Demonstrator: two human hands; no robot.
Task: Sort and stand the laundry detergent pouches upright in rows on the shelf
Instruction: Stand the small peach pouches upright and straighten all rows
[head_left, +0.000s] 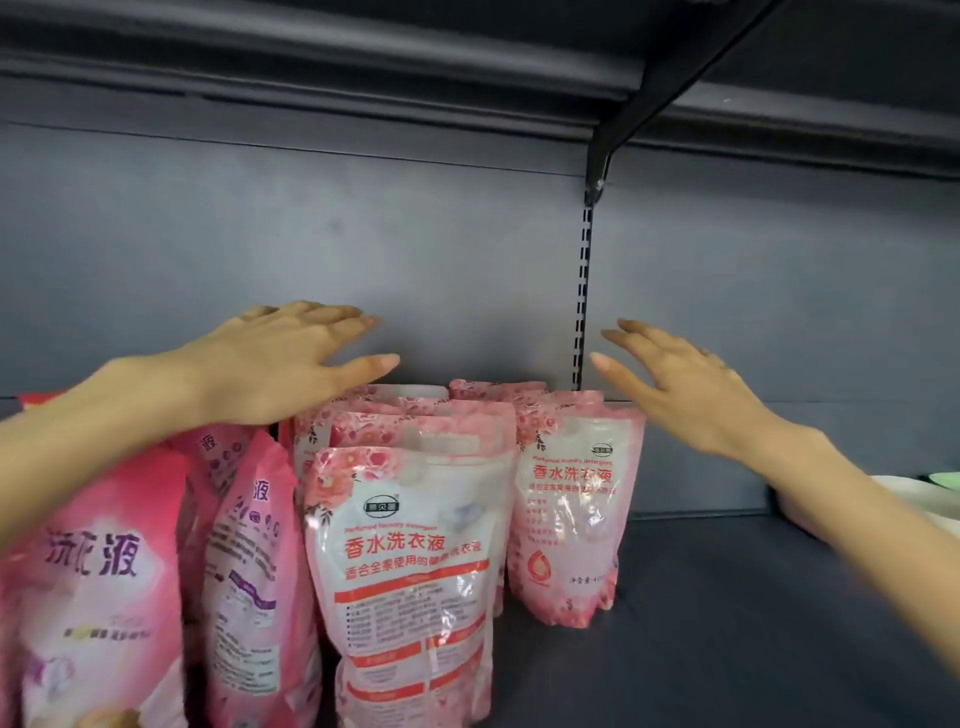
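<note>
Pink floral pouches (red txt), grey shelf.

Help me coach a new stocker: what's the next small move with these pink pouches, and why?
Probably lower the right hand onto the right-hand pouch and draw it forward: both hands are open and hold nothing, the left hand is above the middle row, and that pouch stands further back than the front pouch.

Pale pouches are showing glossy plastic film, creasing and throwing back bright glare. Pink pouches are presenting the same shiny plastic, wrinkling along the edges. Shelf is appearing as smooth, matt, dark grey painted metal. Back panel is reading matt grey and smooth, carrying faint scuffs. Slotted strip and bracket are looking like dark metal, giving a dull sheen.
</note>
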